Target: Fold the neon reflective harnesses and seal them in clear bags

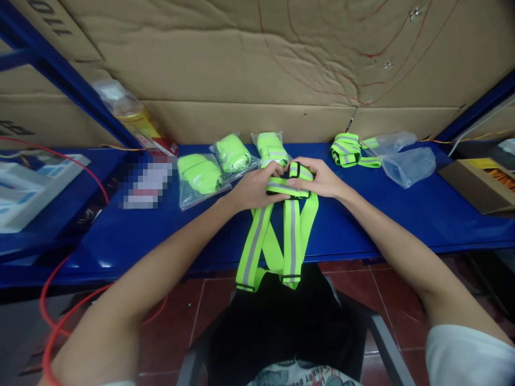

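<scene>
Between my two hands is a neon-green reflective strap [253, 244] with a grey stripe and black edging, partly folded into a bundle. Its loose ends hang over the front edge of the blue table toward my lap. My left hand [257, 187] grips the bundle from the left, fingers curled round it. From the right, my right hand [319, 179] pinches the folded part, thumb on top. Right behind them lies a bagged green strap roll [271, 146]. Two more bagged rolls, a middle one [233, 153] and a left one [200, 174], lie to the left.
Back right on the blue table [386, 214] lie an unbagged green strap [346, 149] and clear plastic bags [408, 166]. A cardboard box [478, 185] stands at far right. A bottle [132, 115] leans at the back left. Red tubing [50, 343] loops at the lower left.
</scene>
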Tool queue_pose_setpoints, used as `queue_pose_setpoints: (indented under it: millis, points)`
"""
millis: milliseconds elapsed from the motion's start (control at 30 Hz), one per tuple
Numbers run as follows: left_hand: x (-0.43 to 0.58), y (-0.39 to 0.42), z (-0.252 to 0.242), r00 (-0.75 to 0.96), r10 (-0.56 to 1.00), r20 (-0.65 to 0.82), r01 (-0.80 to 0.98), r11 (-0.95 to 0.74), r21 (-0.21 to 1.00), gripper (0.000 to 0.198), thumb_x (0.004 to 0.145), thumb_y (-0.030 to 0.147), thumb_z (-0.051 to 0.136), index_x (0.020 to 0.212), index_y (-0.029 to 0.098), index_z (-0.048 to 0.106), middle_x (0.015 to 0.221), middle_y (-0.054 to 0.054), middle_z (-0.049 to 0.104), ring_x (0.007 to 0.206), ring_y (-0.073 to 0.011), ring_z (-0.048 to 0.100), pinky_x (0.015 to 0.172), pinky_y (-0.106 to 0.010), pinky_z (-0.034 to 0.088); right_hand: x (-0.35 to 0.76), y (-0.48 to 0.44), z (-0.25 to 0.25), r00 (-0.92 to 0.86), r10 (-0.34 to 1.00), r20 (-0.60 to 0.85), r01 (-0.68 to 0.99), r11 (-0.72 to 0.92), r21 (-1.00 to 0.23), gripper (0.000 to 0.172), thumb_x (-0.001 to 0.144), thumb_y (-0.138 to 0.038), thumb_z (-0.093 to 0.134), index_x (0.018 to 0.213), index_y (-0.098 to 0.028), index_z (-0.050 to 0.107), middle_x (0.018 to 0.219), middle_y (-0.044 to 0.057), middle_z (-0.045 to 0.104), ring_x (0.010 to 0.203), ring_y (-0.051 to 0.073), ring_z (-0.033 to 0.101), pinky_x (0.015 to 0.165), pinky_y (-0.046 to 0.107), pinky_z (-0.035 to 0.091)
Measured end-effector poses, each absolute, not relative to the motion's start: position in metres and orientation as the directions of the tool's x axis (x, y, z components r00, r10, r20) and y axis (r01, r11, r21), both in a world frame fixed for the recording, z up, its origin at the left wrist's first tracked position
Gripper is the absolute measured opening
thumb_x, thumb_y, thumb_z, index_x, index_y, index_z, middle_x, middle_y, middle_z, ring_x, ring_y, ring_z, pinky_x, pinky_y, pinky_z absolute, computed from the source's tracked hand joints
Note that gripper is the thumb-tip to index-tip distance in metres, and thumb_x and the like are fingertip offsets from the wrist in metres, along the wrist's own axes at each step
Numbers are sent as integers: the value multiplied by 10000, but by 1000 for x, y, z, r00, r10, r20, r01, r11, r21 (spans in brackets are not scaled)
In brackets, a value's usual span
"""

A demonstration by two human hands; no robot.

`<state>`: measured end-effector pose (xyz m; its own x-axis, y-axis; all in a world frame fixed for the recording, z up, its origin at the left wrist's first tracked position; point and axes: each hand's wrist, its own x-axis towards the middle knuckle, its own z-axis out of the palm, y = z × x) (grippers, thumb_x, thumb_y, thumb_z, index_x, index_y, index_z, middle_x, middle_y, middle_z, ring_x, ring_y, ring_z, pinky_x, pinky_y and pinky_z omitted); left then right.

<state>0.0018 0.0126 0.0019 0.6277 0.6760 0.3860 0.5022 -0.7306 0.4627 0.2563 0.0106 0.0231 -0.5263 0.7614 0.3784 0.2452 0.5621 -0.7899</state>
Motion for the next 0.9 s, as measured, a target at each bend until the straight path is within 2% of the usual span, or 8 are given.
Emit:
queue_pose_setpoints:
  millis: [133,267,467,567,633,700,800,900]
  points:
    - [3,6,11,556,639,532,478,-769,424,538,929,692,696,1143,221,548,1104,-101,690,999,-273,665,843,-400,507,255,8,21,-569,725,388,419,662,-622,500,872,-543,841,1226,-194,785,1146,63,825,1016,257,764,888,333,549]
    - [13,3,13,467,654,594,546,-743,388,451,981,648,638,845,220,599,827,-34,634,833,-224,582,841,-414,433,249,2,22,-619,684,387,466,716,-520,432,923,-500,788,1246,-214,790,1171,60,832,1047,267,791,879,336,547]
    - [22,2,13,393,810,436,443,-582,682,424,843,449,731,612,212,465,612,36,476,608,-132,447,628,-312,344,247,3,20,-591,678,437,426,723,-544,629,854,-512,849,1377,-192,712,1348,110,774,1182,305,757,998,393,548]
    - [16,6,14,259,909,327,452,-413,790,366,794,397,696,578,216,463,551,47,429,539,-111,378,542,-290,263,252,7,18,-551,739,388,362,631,-686,660,885,-588,816,1388,-183,682,1003,49,794,783,193,703,750,325,523]
    - [11,10,15,203,934,294,496,-357,791,379,762,387,707,544,213,451,522,50,414,522,-100,352,526,-286,232,255,9,17,-535,790,299,336,524,-783,667,920,-610,778,1407,-171,659,677,-52,627,544,119,474,573,276,369]
    - [7,12,14,194,938,288,538,-347,768,414,743,387,727,511,211,433,503,51,401,519,-95,341,525,-284,228,258,10,18,-550,802,233,317,458,-831,709,887,-608,820,1410,-160,649,572,-106,466,513,99,332,539,270,258]
    - [3,13,15,222,939,262,588,-343,732,412,745,398,726,504,212,449,487,48,419,502,-99,354,517,-289,242,259,12,18,-586,784,204,295,441,-848,772,769,-567,931,1368,-154,674,593,-116,433,548,90,300,555,265,225]
    - [1,12,18,307,922,236,675,-386,630,466,767,419,723,482,222,413,455,40,402,478,-115,367,519,-311,251,258,13,17,-604,770,205,324,472,-820,665,768,-571,929,1255,-157,745,596,-111,390,569,88,277,569,269,207]
